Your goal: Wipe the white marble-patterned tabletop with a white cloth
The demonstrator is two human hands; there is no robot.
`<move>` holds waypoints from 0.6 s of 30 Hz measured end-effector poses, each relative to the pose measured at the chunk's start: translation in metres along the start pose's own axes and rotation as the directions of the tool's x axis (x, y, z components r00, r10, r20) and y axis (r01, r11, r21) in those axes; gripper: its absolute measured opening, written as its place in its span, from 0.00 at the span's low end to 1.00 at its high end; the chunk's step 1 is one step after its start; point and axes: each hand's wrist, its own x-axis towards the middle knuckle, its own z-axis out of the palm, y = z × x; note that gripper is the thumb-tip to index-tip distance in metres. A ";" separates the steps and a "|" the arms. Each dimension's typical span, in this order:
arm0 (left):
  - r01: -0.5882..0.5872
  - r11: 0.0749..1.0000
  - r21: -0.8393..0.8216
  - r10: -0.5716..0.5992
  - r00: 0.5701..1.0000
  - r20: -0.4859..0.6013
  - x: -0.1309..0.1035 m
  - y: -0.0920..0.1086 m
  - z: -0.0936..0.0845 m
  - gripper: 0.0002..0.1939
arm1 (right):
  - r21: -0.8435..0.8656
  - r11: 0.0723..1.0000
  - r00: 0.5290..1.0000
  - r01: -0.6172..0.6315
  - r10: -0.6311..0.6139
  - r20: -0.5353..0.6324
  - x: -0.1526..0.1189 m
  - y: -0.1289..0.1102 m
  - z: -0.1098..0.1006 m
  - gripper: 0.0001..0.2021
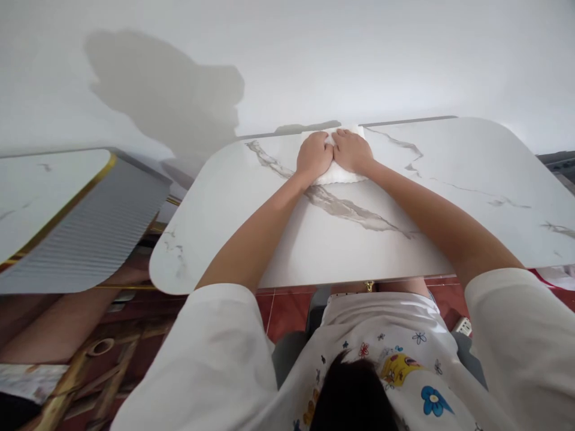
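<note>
A white cloth [344, 172] lies on the marble-patterned tabletop [233, 221], close to its far edge by the wall. My left hand [315, 154] presses on the cloth's left part with its fingers curled. Right beside it, touching it, my right hand [353, 151] bears down on the cloth with bent fingers. Some fingertips are tucked out of sight against the cloth. Grey-brown veins run across the white surface on both sides of the cloth.
A white wall [381, 60] rises behind the tabletop. To the left stands a marble-topped cabinet [49, 185] with gold trim and a ribbed grey side. Another person's arm [67, 320] shows below it, near a wooden frame [108, 371]. A socket strip [462, 326] lies on the red floor.
</note>
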 end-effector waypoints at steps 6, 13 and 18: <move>0.040 0.999 0.017 -0.040 0.999 0.015 0.032 -0.005 0.002 0.19 | -0.011 0.999 0.999 -0.037 0.037 0.008 0.029 0.011 -0.003 0.19; 0.068 0.983 0.171 -0.066 0.998 -0.021 0.051 0.003 0.001 0.15 | 0.001 0.995 0.995 -0.099 0.099 0.022 0.052 0.019 0.000 0.19; 0.067 0.983 0.168 -0.064 0.998 -0.022 0.056 0.002 0.001 0.15 | 0.026 0.995 0.996 -0.092 0.092 -0.005 0.054 0.022 0.001 0.18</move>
